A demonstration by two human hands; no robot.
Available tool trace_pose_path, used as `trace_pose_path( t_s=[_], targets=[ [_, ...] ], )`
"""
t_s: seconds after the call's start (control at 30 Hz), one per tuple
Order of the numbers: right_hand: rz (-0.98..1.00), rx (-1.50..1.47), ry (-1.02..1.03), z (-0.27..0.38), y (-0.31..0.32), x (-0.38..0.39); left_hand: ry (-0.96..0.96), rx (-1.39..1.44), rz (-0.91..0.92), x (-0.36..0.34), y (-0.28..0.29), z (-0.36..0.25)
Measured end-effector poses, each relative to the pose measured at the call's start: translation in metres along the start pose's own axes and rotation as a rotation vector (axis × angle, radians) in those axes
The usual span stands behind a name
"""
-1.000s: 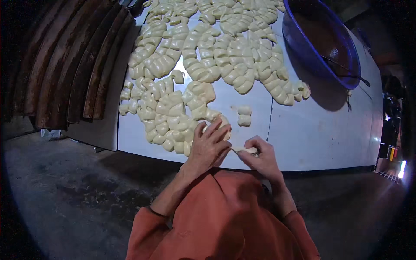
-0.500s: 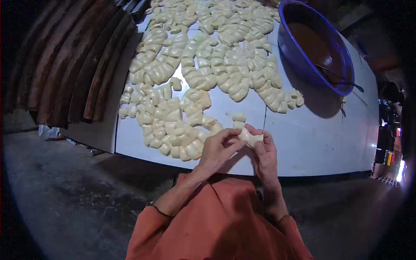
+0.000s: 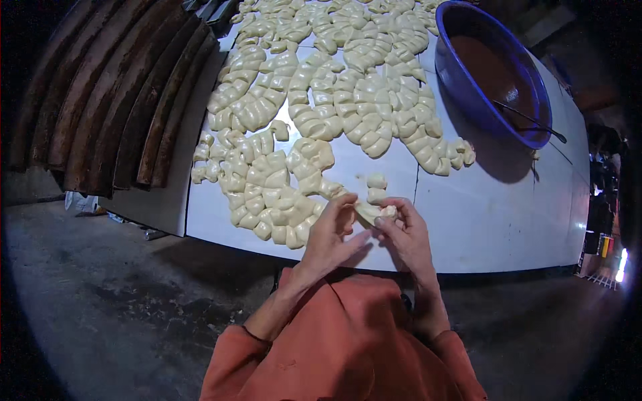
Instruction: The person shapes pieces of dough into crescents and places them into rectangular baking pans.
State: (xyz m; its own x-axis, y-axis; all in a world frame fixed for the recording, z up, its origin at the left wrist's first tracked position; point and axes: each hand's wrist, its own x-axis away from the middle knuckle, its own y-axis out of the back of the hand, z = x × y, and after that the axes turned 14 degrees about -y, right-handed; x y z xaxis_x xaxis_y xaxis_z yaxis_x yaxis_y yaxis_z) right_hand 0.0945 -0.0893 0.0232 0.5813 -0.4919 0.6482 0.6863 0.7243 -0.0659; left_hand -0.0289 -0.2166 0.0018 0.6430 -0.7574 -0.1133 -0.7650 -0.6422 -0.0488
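Pale, smooth dough pieces [image 3: 274,187] lie joined in curved, segmented rows across the table. Near its front edge, my right hand [image 3: 409,234] pinches the end of a dough strip [image 3: 369,212] between thumb and fingers. My left hand [image 3: 329,234] is at the strip's other end, thumb and fingers apart; whether its index finger touches the dough I cannot tell. Just beyond my right fingers, a couple of small dough pieces [image 3: 376,182] rest on the white tabletop [image 3: 495,220].
A blue basin [image 3: 449,79] of brown contents stands at the far right, with a long thin-handled utensil [image 3: 545,128] across its rim. Dark, curved, ridged slabs [image 3: 100,100] are stacked to the left of the table. Concrete floor [image 3: 134,294] shows below the table edge.
My left thumb has come away from the dough and its fingers have spread. The dough between my hands now looks longer. The whole view has shifted slightly.
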Motion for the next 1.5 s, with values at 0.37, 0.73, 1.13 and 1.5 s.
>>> trace_pose_path(
  t_s=[0.37, 0.73, 1.13, 1.5],
  targets=[
    [0.074, -0.130, 0.008, 0.014, 0.006, 0.009, -0.211, -0.425, 0.327, -0.018, 0.016, -0.022],
    [0.126, 0.010, 0.060, 0.030, -0.013, 0.008, -0.503, -0.578, 0.376, -0.035, 0.017, -0.024],
    [-0.147, 0.429, 0.265, 0.036, -0.013, -0.001, -0.661, -0.847, 0.445, -0.052, 0.025, -0.011],
    [0.219, -0.486, 0.147, 0.059, 0.011, -0.004, -0.485, -1.259, 0.669, -0.102, 0.046, 0.040]
  ],
)
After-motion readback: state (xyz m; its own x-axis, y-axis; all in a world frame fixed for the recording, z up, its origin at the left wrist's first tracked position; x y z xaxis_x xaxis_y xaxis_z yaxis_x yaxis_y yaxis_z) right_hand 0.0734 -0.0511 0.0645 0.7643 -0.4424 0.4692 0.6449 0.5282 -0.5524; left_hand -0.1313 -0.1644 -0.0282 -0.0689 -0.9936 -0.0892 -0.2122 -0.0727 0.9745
